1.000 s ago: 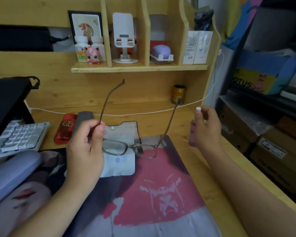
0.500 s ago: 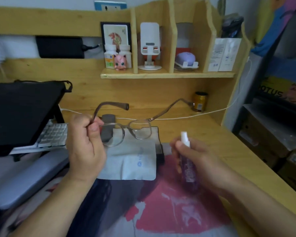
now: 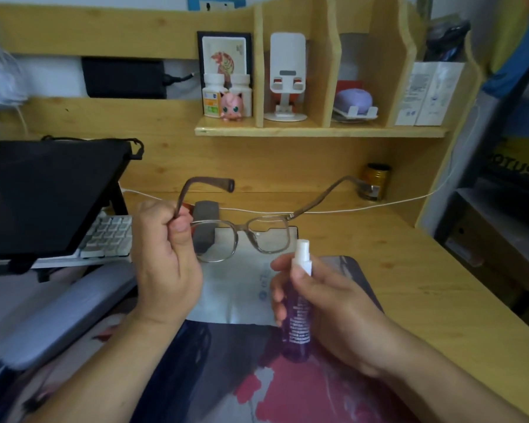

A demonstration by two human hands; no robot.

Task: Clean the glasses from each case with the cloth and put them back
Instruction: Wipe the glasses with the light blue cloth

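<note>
My left hand (image 3: 165,264) pinches the left temple of a pair of brown-framed glasses (image 3: 251,233), holding them up above the desk with both arms unfolded and the lenses facing me. My right hand (image 3: 318,297) grips a purple spray bottle (image 3: 297,325) with a white nozzle, upright, just below the right lens. A pale grey cleaning cloth (image 3: 239,288) lies flat on the desk mat under the glasses. A grey glasses case (image 3: 206,227) stands behind the left lens; a red case (image 3: 190,207) is mostly hidden behind my left hand.
A dark tablet on a stand (image 3: 43,193) and a white keyboard (image 3: 107,236) sit at the left, with a grey wrist rest (image 3: 61,309) in front. A white cable (image 3: 348,210) runs along the desk back. A gold tin (image 3: 376,181) stands by the wall. Boxes crowd the right.
My right hand brought the spray bottle from the right side in front of the glasses. My left hand turned the glasses so the lenses face me.
</note>
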